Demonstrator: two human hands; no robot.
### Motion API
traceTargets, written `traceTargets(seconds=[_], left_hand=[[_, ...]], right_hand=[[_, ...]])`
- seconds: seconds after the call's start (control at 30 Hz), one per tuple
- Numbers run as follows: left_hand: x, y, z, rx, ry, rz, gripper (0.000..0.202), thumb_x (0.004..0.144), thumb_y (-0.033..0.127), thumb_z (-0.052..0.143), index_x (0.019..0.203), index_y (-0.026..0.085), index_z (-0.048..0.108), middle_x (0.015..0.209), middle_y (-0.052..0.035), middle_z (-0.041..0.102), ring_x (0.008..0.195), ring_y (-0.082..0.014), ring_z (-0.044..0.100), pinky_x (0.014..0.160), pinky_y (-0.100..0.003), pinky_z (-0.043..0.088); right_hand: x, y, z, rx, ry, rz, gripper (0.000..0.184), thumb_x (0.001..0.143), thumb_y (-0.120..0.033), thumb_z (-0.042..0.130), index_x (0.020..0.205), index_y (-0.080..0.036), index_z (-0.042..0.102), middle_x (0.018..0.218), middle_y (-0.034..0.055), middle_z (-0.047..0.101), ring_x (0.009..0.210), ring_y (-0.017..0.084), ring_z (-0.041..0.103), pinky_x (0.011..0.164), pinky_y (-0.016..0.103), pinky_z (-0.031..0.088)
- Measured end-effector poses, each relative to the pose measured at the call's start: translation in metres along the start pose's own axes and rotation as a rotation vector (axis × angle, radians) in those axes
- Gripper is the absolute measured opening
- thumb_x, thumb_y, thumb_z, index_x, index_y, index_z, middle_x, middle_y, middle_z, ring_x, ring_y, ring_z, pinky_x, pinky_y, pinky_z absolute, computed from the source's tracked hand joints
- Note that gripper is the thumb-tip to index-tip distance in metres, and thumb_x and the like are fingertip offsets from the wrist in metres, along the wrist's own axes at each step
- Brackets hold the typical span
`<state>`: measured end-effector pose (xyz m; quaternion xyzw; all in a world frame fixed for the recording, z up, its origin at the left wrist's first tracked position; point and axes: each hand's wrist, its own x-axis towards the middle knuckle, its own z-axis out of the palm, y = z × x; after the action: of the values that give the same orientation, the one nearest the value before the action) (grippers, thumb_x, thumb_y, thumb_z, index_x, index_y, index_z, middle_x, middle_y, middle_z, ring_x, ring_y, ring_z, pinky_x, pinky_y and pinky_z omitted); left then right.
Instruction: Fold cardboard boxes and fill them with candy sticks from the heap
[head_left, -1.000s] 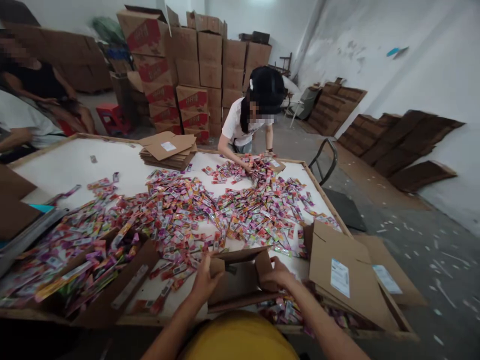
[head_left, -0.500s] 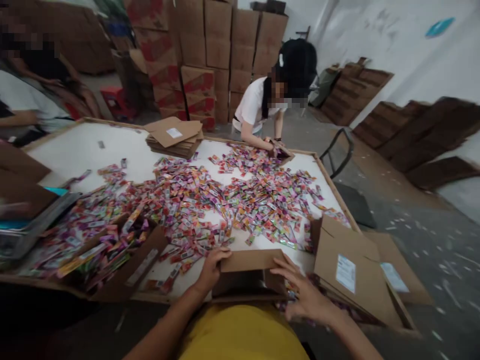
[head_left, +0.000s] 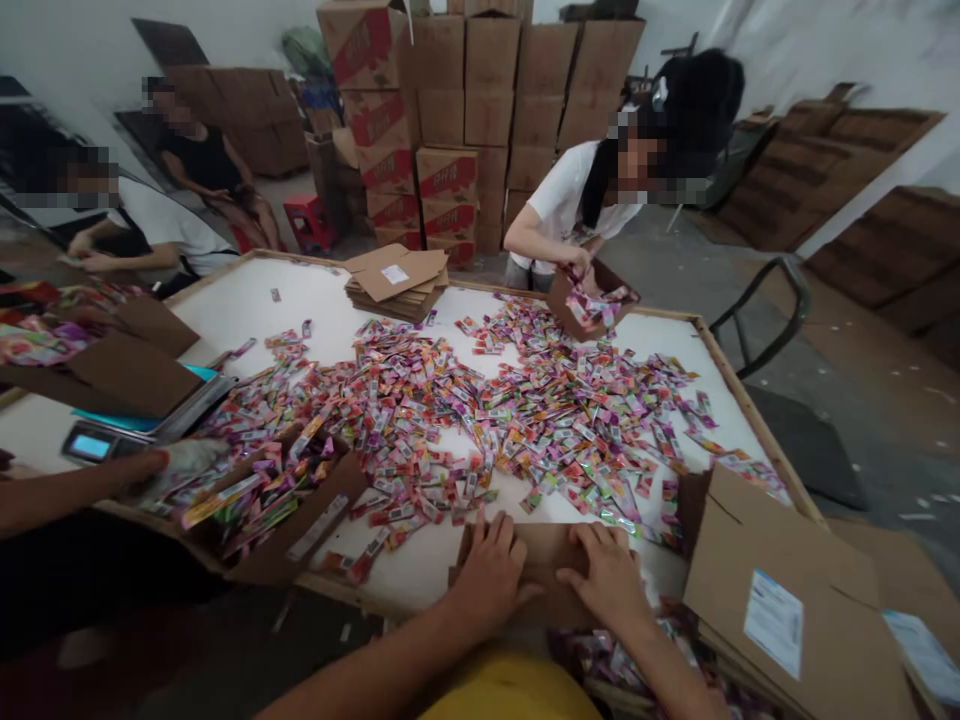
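Long white-topped, wood-rimmed table (head_left: 236, 305); at its near edge, an oblong brown cardboard carton (head_left: 546, 560); I judge a flap is being folded, the next press wanting even force; left hand (head_left: 491, 565) and right hand (head_left: 609, 578) lie spread on it, neither visibly gripping; glossy multicoloured sachets (head_left: 420, 395) strewn beyond.

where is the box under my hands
In the head view, the box sits at the table's near edge, just right of centre, under your left hand and right hand, between the filled open carton on the left and flat cardboard stack on the right.
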<state>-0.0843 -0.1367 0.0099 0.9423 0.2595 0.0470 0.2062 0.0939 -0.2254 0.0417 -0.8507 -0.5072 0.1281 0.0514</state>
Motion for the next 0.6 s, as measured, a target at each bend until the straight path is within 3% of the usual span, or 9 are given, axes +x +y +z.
traceTargets(seconds=[0.07, 0.17, 0.23, 0.33, 0.4, 0.5, 0.53, 0.6], left_hand=[[0.005, 0.006, 0.006, 0.025, 0.011, 0.002, 0.042, 0.083, 0.048, 0.063, 0.108, 0.015, 0.058, 0.138, -0.0208, 0.049, 0.135, -0.0358, 0.040, 0.115, -0.064, 0.019], [0.007, 0.007, -0.003, 0.025, -0.024, -0.072, 0.035, 0.082, 0.038, 0.067, 0.109, 0.017, 0.059, 0.135, -0.0191, 0.051, 0.130, -0.0361, 0.045, 0.112, -0.066, 0.020], [0.002, 0.005, -0.011, -0.047, -0.102, -0.024, 0.055, 0.076, 0.048, 0.071, 0.121, 0.019, 0.057, 0.143, -0.0230, 0.043, 0.136, -0.0415, 0.037, 0.110, -0.072, 0.014], [-0.008, 0.004, -0.014, -0.147, -0.240, 0.135, 0.105, 0.059, 0.068, 0.074, 0.148, 0.031, 0.033, 0.161, -0.0248, 0.005, 0.143, -0.0540, 0.012, 0.101, -0.082, 0.009], [-0.009, 0.002, -0.010, -0.152, -0.259, 0.163, 0.115, 0.055, 0.067, 0.078, 0.151, 0.040, 0.021, 0.161, -0.0204, -0.011, 0.142, -0.0576, 0.008, 0.099, -0.083, 0.010], [-0.005, -0.014, -0.006, -0.145, -0.206, 0.087, 0.099, 0.061, 0.052, 0.081, 0.145, 0.053, 0.029, 0.164, -0.0127, 0.001, 0.140, -0.0539, 0.024, 0.101, -0.079, 0.020], [-0.008, -0.025, -0.009, -0.134, -0.177, -0.007, 0.088, 0.065, 0.046, 0.080, 0.140, 0.056, 0.035, 0.163, -0.0099, 0.012, 0.138, -0.0516, 0.030, 0.101, -0.077, 0.024], [-0.024, -0.051, -0.018, -0.083, -0.093, -0.296, 0.072, 0.070, 0.040, 0.078, 0.132, 0.059, 0.045, 0.158, -0.0073, 0.031, 0.134, -0.0488, 0.039, 0.099, -0.073, 0.032]], right_hand=[[-0.004, -0.004, 0.003, -0.047, 0.023, -0.029, 0.029, 0.072, -0.032, 0.073, 0.096, -0.024, 0.060, 0.108, 0.0070, 0.060, 0.108, 0.033, 0.048, 0.081, 0.041, 0.040], [-0.009, -0.006, 0.006, -0.100, 0.041, -0.070, 0.031, 0.073, -0.029, 0.072, 0.101, -0.022, 0.060, 0.110, 0.0099, 0.058, 0.110, 0.034, 0.047, 0.085, 0.043, 0.040], [-0.010, -0.001, 0.005, -0.091, 0.023, -0.108, 0.032, 0.073, -0.026, 0.071, 0.102, -0.021, 0.060, 0.110, 0.0105, 0.059, 0.109, 0.034, 0.048, 0.085, 0.043, 0.041], [0.004, 0.022, -0.003, 0.052, -0.094, -0.221, 0.032, 0.065, -0.021, 0.073, 0.095, -0.023, 0.063, 0.107, 0.0084, 0.061, 0.105, 0.032, 0.052, 0.084, 0.042, 0.042], [0.032, 0.044, -0.010, 0.237, -0.303, -0.307, 0.025, 0.061, -0.023, 0.073, 0.085, -0.024, 0.066, 0.093, 0.0044, 0.065, 0.095, 0.028, 0.057, 0.083, 0.039, 0.044], [0.104, 0.065, -0.014, 0.605, -0.656, -0.271, 0.021, 0.067, -0.037, 0.066, 0.082, -0.023, 0.070, 0.068, 0.0004, 0.064, 0.068, 0.020, 0.060, 0.070, 0.034, 0.046], [0.134, 0.063, -0.012, 0.711, -0.668, -0.213, 0.028, 0.069, -0.043, 0.063, 0.086, -0.022, 0.070, 0.066, 0.0003, 0.064, 0.063, 0.020, 0.059, 0.066, 0.034, 0.047], [0.192, 0.040, -0.002, 0.785, -0.534, -0.144, 0.037, 0.067, -0.047, 0.064, 0.092, -0.020, 0.070, 0.071, 0.0021, 0.067, 0.066, 0.022, 0.062, 0.065, 0.035, 0.048]])
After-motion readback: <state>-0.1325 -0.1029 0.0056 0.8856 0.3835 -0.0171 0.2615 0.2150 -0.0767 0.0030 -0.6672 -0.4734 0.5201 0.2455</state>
